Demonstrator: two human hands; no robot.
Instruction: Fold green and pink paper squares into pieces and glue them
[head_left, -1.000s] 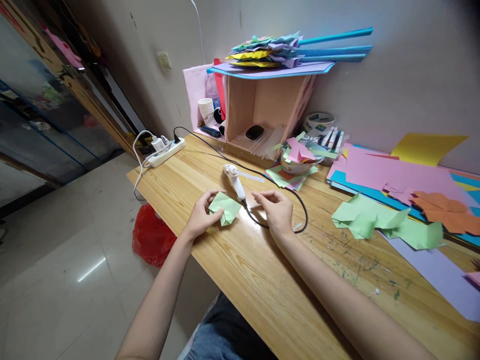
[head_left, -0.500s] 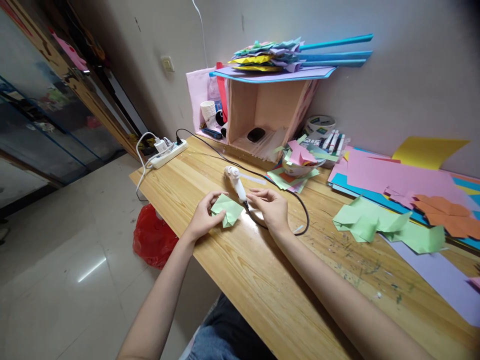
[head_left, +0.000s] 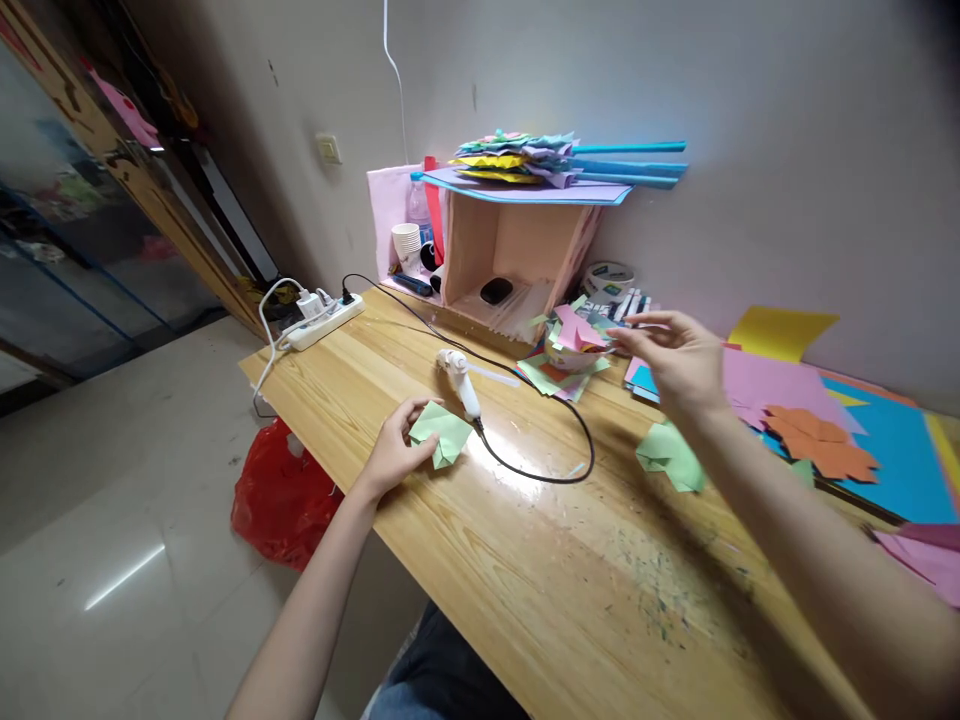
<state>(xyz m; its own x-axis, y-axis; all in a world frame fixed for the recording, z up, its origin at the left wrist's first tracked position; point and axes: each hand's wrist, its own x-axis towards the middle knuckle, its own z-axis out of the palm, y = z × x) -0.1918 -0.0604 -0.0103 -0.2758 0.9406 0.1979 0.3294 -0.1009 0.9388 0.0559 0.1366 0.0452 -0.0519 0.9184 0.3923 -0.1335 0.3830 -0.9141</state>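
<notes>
My left hand (head_left: 394,448) rests on the wooden table (head_left: 540,560) with its fingers closed on a folded green paper piece (head_left: 441,432). A white glue gun (head_left: 459,378) lies just beyond it, its black cord looping to the right. My right hand (head_left: 679,358) is raised above the table with fingers spread and nothing in it, close to a bowl of coloured paper scraps (head_left: 574,338). More folded green paper (head_left: 670,455) lies below that hand.
A wooden box shelf (head_left: 517,250) topped with coloured paper stands against the wall. A power strip (head_left: 322,315) sits at the table's left corner. Pink, blue, orange and yellow sheets (head_left: 810,420) cover the right side. A red bag (head_left: 281,495) lies on the floor.
My right hand has left the green paper piece and lifted up and to the right, toward the bowl of scraps. My left hand still holds the green piece. The view shifted slightly.
</notes>
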